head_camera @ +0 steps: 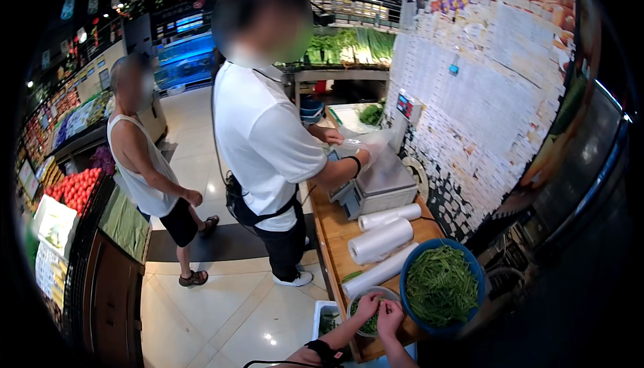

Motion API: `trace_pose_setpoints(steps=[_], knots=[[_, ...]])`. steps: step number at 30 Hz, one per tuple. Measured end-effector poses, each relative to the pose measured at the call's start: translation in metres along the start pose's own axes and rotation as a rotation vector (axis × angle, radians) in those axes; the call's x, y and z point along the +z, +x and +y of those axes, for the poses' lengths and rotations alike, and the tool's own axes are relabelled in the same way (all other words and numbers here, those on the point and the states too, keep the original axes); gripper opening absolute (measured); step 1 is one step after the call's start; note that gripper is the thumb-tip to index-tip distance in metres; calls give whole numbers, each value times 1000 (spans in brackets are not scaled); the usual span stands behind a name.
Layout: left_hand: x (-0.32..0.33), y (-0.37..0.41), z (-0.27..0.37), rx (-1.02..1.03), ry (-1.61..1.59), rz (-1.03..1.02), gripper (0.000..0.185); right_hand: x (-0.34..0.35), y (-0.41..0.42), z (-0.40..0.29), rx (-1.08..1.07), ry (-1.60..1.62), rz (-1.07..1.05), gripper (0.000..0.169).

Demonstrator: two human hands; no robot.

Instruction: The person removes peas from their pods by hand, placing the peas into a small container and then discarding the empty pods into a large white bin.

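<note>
Above a clear plastic bowl (373, 334) of shelled green peas (371, 324), my left hand (368, 305) and my right hand (390, 318) meet fingertip to fingertip. Between them they pinch a small green pod (381, 299), mostly hidden by the fingers. Just to the right of my hands stands a round blue basin (405, 288) heaped with green pea pods (441, 285). Both the bowl and the basin are on a wooden table (329, 239).
Plastic bag rolls (381, 241) lie beyond the bowl, before a weighing scale (385, 187). A co-worker in a white shirt (266, 131) handles a clear bag there. A white foam box (317, 317) stands left of the table. Another person (146, 166) stands in the aisle.
</note>
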State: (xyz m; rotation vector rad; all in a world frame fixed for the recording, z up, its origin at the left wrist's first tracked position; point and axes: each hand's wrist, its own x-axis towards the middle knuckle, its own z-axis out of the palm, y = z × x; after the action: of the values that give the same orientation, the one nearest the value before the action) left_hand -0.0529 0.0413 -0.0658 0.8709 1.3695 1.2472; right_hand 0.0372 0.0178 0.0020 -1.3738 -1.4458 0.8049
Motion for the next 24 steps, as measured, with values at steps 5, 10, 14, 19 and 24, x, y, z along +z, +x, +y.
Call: trace_pose_setpoints(steps=[5, 10, 14, 19, 24], knots=[[6, -2, 5, -126, -226, -97, 29, -5, 3, 11, -108, -49, 40, 9], [-2, 6, -19, 33, -45, -76, 28, -6, 7, 8, -115, -25, 12, 8], [-3, 14, -29, 76, 171, -6, 26, -9, 4, 4, -68, -40, -38, 9], [-7, 17, -32, -31, -43, -37, 25, -2, 4, 4, -109, -18, -14, 9], [-7, 8, -20, 21, 73, 15, 23, -7, 9, -4, -61, -4, -11, 9]])
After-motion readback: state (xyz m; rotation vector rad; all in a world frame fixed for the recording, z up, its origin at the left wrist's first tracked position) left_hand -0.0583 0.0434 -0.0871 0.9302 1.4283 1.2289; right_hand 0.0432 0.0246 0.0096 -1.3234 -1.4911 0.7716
